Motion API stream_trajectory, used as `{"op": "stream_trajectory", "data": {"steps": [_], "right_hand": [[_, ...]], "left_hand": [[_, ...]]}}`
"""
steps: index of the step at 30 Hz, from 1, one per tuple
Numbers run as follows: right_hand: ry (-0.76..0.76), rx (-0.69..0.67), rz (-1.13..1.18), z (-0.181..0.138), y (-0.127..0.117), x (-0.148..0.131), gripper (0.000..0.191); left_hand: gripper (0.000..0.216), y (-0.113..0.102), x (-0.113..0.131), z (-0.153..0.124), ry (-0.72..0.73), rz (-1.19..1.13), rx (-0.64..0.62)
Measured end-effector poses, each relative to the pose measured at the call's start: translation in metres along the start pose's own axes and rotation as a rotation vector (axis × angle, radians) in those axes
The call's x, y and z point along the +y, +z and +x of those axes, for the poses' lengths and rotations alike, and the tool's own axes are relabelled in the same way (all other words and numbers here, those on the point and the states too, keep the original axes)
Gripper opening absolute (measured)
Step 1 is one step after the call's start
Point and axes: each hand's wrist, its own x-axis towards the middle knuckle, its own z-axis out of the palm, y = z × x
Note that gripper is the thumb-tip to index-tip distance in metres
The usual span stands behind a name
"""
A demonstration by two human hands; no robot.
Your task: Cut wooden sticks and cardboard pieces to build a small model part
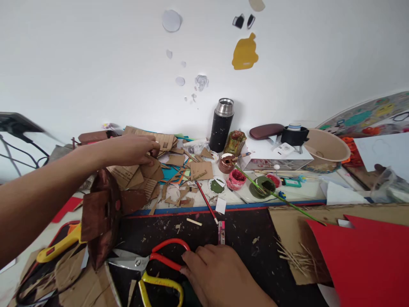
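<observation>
My left hand (136, 150) reaches over a heap of cardboard scraps (153, 168) by the wall. Its fingers curve down onto the pieces, with thumb and forefinger apart; what lies under the palm is hidden. At the front, my right hand (220, 275) is closed round the red handle of scissors (145, 261). Their other handle is yellow, and the blades lie parted, pointing left. Left of the blades stands a brown-painted cardboard piece (104, 221). A yellow glue gun (60, 246) lies beside it. Just beyond my right hand is a small pink-capped case (221, 232).
Open paint pots, including a pink one (236, 179) and a green one (262, 186), stand behind the dark mat. A black flask (221, 128) rises near the wall. Red paper (361, 260) and corrugated cardboard (297, 256) lie at right. A red pencil (207, 202) crosses the mat's edge.
</observation>
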Motion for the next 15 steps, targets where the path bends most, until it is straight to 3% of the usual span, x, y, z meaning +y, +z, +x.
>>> {"op": "stream_trajectory", "data": {"steps": [10, 15], "right_hand": [[0.019, -0.077, 0.028, 0.001, -0.002, 0.0, 0.008], [0.018, -0.081, 0.016, 0.001, -0.003, 0.0, 0.01]], "left_hand": [[0.014, 0.003, -0.014, -0.009, -0.078, -0.082, 0.002], [0.024, 0.005, -0.014, -0.009, -0.031, -0.077, 0.119]]}}
